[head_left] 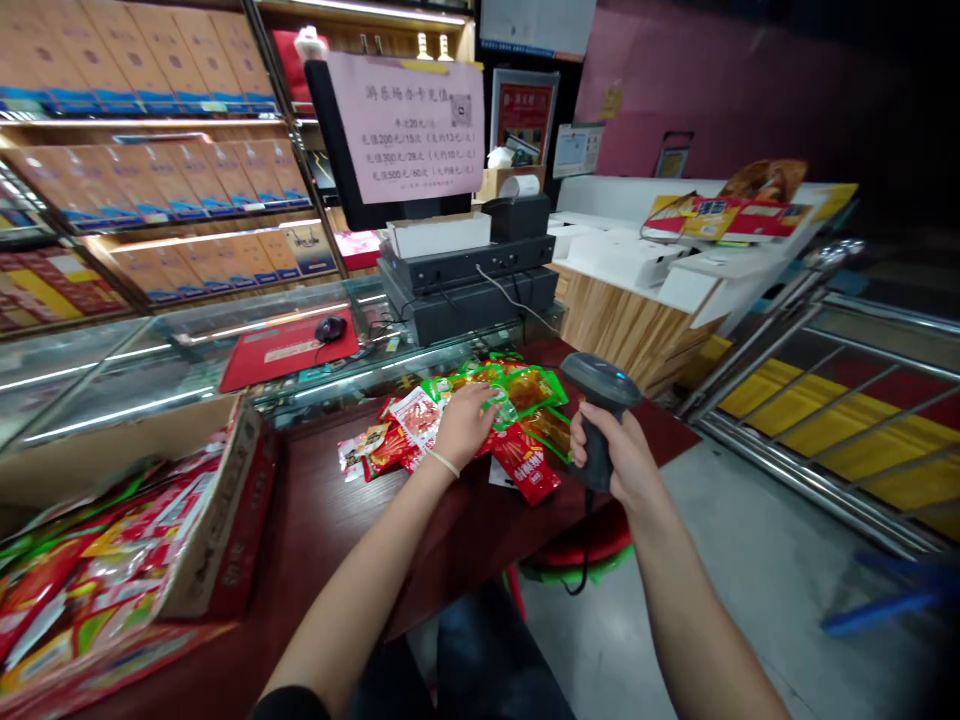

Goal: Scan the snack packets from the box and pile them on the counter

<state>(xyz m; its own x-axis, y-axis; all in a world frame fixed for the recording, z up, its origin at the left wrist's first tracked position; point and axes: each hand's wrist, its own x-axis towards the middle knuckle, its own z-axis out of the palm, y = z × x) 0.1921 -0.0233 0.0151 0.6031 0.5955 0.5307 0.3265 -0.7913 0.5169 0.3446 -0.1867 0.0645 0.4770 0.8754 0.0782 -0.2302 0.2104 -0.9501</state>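
Note:
My right hand (619, 445) is wrapped round the grip of a dark handheld barcode scanner (602, 385), held above the table's right end with a small blue light on its top. A black cable hangs down from its grip. My left hand (466, 420), a pale band at its wrist, is over a heap of snack packets. Its fingers are closed on a green snack packet (504, 405), though the hand partly covers the grip. Around it lie a red snack packet (527, 465), a white and red packet (417, 414) and brown-and-green packets (534, 388).
A cardboard box (247, 480) full of packets stands at the left of the dark red table (330, 560). Behind are a glass counter (180, 340), a mouse (330, 328) on a red mat, a receipt printer (519, 215) and a monitor. A metal railing (810, 370) runs at right.

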